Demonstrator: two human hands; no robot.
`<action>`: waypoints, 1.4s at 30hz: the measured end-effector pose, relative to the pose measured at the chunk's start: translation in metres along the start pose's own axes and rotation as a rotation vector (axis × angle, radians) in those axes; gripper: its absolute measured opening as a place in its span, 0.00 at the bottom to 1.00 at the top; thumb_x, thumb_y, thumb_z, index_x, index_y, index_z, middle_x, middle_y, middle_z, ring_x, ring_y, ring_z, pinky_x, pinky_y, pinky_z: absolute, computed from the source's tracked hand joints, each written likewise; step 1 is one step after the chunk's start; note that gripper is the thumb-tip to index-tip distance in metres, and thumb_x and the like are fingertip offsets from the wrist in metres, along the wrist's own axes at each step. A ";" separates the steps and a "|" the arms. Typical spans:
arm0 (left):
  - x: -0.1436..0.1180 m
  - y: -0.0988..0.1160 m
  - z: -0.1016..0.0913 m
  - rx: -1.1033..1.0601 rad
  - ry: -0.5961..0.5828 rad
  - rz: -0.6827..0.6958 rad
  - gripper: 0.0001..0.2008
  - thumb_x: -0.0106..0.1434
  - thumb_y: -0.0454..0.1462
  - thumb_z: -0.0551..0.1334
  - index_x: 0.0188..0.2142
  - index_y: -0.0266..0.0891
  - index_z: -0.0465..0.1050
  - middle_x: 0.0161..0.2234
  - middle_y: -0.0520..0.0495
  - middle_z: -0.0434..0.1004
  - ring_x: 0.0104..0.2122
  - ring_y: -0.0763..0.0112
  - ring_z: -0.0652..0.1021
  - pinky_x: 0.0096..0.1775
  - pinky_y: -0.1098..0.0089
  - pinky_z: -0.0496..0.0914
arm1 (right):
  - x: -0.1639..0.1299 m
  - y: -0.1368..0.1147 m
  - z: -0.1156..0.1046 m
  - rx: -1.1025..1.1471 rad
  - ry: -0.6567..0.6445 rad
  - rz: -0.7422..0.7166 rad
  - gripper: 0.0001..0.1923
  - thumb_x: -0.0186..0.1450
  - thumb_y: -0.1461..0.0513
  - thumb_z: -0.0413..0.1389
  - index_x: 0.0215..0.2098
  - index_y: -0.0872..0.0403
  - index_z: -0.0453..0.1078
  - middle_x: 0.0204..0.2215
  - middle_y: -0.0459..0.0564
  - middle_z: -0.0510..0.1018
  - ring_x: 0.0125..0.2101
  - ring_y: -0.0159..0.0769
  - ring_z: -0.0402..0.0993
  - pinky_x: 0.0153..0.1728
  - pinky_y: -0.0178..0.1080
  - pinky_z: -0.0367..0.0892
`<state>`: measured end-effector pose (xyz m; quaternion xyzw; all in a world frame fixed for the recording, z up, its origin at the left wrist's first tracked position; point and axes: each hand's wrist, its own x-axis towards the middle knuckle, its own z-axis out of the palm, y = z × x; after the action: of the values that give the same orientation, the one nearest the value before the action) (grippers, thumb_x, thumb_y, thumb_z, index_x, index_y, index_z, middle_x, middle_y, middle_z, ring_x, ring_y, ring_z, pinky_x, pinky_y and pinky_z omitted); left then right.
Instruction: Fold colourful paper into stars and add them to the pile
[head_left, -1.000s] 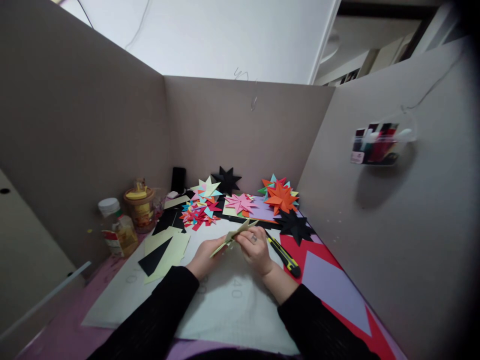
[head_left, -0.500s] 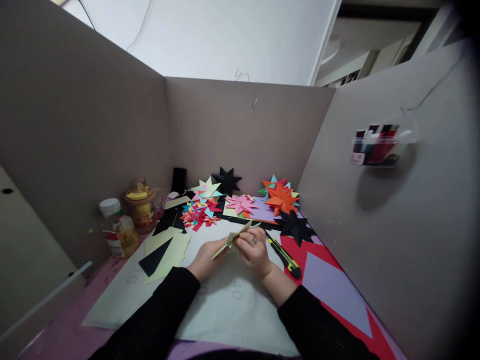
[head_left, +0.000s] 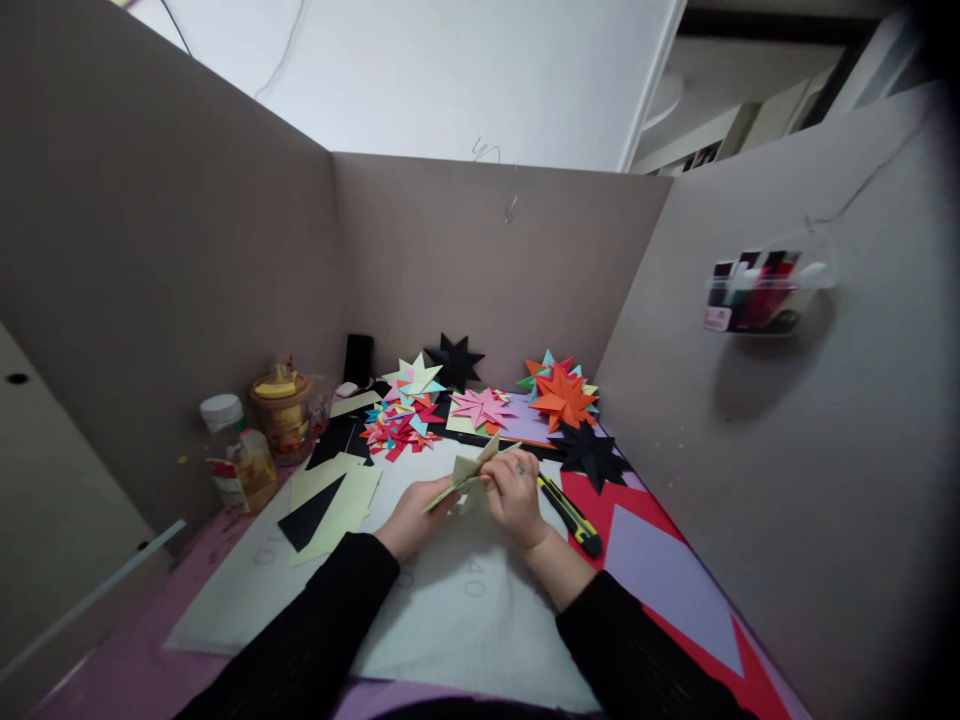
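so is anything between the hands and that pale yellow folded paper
Nothing visible. The left hand and the right hand both already grip the folded paper directly, above the white mat.

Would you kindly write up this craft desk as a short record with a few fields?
setting: white cutting mat inside grey partition walls
left hand: pinches the lower end of the pale yellow folded paper
right hand: pinches the same paper near its middle
beside right hand: yellow and black utility knife, lying on the desk
behind hands: finished paper stars, among them an orange star and a pink star
left side: two jars, yellow sheets with a black triangle
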<state>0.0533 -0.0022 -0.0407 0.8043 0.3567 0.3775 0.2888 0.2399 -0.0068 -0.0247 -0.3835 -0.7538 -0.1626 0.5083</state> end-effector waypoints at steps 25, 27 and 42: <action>0.009 -0.008 -0.017 -1.016 0.096 -0.495 0.21 0.62 0.48 0.57 0.48 0.37 0.71 0.46 0.39 0.77 0.44 0.56 0.77 0.42 0.61 0.72 | -0.007 0.015 0.022 1.387 -0.195 1.232 0.20 0.48 0.55 0.67 0.37 0.55 0.74 0.27 0.48 0.79 0.23 0.32 0.73 0.28 0.34 0.67; 0.009 -0.008 -0.024 -0.974 0.193 -0.435 0.20 0.61 0.47 0.58 0.49 0.40 0.70 0.49 0.41 0.75 0.45 0.59 0.77 0.41 0.64 0.72 | -0.004 0.026 0.017 1.303 -0.193 1.229 0.20 0.46 0.56 0.67 0.36 0.55 0.75 0.25 0.47 0.79 0.22 0.31 0.72 0.26 0.33 0.66; 0.003 -0.009 -0.011 -0.527 0.114 -0.333 0.19 0.58 0.46 0.62 0.42 0.34 0.75 0.40 0.41 0.78 0.40 0.59 0.76 0.40 0.64 0.70 | -0.002 0.024 0.000 0.240 0.118 0.422 0.15 0.59 0.60 0.56 0.44 0.54 0.70 0.37 0.54 0.74 0.40 0.43 0.68 0.45 0.49 0.62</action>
<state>0.0430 0.0078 -0.0398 0.6097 0.3891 0.4489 0.5247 0.2580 0.0082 -0.0298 -0.4591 -0.6401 0.0158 0.6159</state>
